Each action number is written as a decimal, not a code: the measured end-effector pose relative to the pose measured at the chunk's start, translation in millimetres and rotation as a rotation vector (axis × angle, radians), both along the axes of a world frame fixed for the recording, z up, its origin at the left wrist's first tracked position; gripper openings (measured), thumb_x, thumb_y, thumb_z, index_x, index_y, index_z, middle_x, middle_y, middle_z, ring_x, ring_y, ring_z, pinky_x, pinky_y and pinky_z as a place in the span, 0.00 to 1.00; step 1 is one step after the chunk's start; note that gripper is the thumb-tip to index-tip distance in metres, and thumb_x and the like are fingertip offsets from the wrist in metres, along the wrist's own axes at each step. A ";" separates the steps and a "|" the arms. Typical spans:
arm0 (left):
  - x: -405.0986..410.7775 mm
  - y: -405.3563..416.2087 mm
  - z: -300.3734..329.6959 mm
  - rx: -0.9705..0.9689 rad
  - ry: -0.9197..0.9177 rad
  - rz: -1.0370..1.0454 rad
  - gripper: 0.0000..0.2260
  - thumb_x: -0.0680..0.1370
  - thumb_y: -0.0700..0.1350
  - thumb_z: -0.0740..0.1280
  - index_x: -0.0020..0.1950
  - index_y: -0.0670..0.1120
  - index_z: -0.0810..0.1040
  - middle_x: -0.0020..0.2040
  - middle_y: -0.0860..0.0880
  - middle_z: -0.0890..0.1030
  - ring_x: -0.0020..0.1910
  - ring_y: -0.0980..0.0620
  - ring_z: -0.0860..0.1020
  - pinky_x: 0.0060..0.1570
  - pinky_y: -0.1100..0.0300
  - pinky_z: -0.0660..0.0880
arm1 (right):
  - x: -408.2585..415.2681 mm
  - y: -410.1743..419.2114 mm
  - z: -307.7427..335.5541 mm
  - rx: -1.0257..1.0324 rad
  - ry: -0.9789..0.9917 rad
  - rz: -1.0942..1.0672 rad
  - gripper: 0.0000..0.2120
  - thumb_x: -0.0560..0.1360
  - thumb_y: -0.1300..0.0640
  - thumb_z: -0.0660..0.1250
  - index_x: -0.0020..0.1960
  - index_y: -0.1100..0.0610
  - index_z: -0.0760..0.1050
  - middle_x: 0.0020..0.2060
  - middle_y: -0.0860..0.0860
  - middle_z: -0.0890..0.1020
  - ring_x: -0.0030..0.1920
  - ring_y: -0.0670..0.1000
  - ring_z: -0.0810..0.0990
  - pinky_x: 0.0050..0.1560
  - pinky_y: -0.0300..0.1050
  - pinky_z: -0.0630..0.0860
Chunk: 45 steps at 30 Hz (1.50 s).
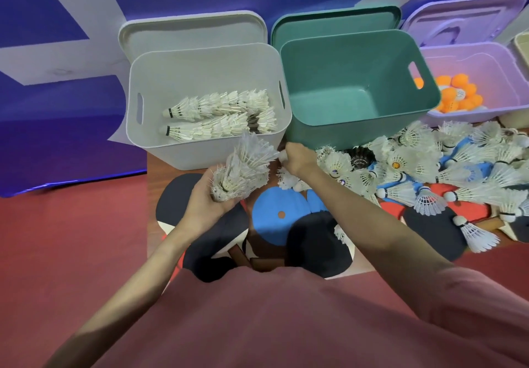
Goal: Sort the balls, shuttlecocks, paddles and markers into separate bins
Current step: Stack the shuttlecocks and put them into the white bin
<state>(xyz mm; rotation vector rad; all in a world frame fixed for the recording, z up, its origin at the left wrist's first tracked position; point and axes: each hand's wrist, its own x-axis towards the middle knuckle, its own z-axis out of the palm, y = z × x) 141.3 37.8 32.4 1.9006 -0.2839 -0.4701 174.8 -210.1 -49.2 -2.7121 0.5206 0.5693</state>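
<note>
We record three bins standing in a row at the far edge of the table [151, 196]. The green bin [357, 87] in the middle holds nothing visible. The grey bin [200, 81] to its left contains two nested stacks of shuttlecocks [217, 115] lying on their sides. The lilac bin [472, 64] at the right holds orange balls [458, 93]. A lid leans upright behind each of these bins.

On the table we note several paddles [274, 219] with blue, black and red faces, overlapping one another. A loose heap of shuttlecocks [423, 167] lies over the paddles at the right, just before the green and lilac bins.

The left hand [206, 201] is wrapped around a nested stack [243, 170] of shuttlecocks, tilted toward the grey bin's front wall. The right hand [297, 156] is closed on a single shuttlecock [282, 156], whose white cork tip shows at the knuckles, low between the grey and green bins.
</note>
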 end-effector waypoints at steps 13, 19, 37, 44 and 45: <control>-39.8 -73.7 -6.0 -0.030 0.023 -0.118 0.28 0.67 0.29 0.74 0.57 0.55 0.71 0.52 0.59 0.77 0.49 0.71 0.76 0.49 0.74 0.70 | -149.1 -104.8 24.7 0.326 -1.029 -1.031 0.15 0.72 0.51 0.68 0.51 0.56 0.66 0.32 0.44 0.72 0.31 0.39 0.72 0.35 0.37 0.68; -43.3 -117.9 -1.7 -0.025 -0.019 -0.183 0.25 0.69 0.30 0.72 0.60 0.49 0.68 0.50 0.60 0.74 0.43 0.73 0.76 0.36 0.77 0.73 | -121.2 -235.1 38.6 0.302 -1.034 -1.248 0.16 0.75 0.52 0.66 0.55 0.63 0.69 0.42 0.48 0.73 0.41 0.46 0.72 0.37 0.29 0.68; -49.7 -126.0 -19.7 0.026 0.048 -0.129 0.26 0.69 0.30 0.72 0.58 0.53 0.70 0.46 0.56 0.78 0.36 0.59 0.77 0.30 0.68 0.76 | -115.6 -193.9 20.8 0.390 -0.898 -0.921 0.03 0.74 0.62 0.60 0.47 0.57 0.68 0.34 0.48 0.75 0.34 0.45 0.74 0.39 0.41 0.71; -52.8 -85.3 -24.9 0.109 0.018 -0.021 0.28 0.68 0.31 0.74 0.58 0.57 0.70 0.52 0.61 0.76 0.49 0.73 0.75 0.48 0.74 0.70 | -129.4 -96.4 13.7 0.336 -0.616 -0.274 0.07 0.75 0.54 0.65 0.49 0.57 0.74 0.43 0.50 0.75 0.42 0.47 0.75 0.42 0.44 0.75; -53.5 -79.6 -26.2 0.119 0.021 -0.012 0.28 0.68 0.31 0.74 0.59 0.56 0.70 0.52 0.62 0.76 0.49 0.73 0.74 0.49 0.74 0.70 | -127.3 -91.2 13.2 0.268 -0.581 -0.181 0.10 0.74 0.53 0.67 0.49 0.59 0.75 0.46 0.52 0.74 0.47 0.49 0.75 0.44 0.43 0.74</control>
